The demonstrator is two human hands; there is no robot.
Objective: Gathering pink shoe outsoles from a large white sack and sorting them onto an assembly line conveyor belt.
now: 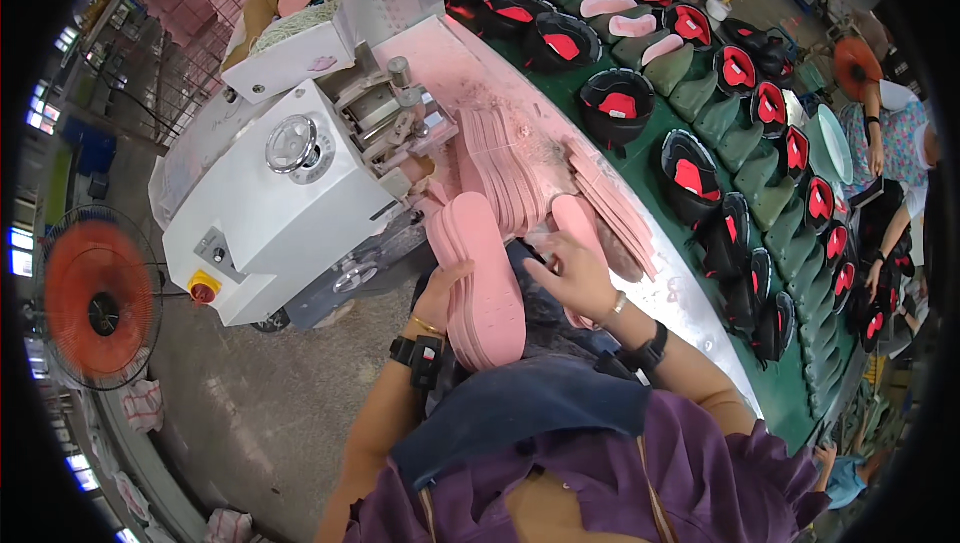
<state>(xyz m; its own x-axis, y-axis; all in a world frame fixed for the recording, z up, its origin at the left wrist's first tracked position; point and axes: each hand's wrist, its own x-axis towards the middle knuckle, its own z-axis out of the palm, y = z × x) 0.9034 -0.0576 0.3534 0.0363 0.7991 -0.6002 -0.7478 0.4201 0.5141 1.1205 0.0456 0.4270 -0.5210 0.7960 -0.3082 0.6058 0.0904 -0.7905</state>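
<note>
My left hand grips the side of a stack of pink shoe soles that rests on my lap, standing on edge. My right hand is closed on a single pink sole just right of the stack. Both hands are in front of a white machine with a round handwheel. More pink soles lie fanned out on the pink-dusted worktop between the machine and me.
A green conveyor runs to the right, carrying black-and-red shoe uppers and green lasts. Other people work at its far right side. An orange fan stands on the left on the concrete floor.
</note>
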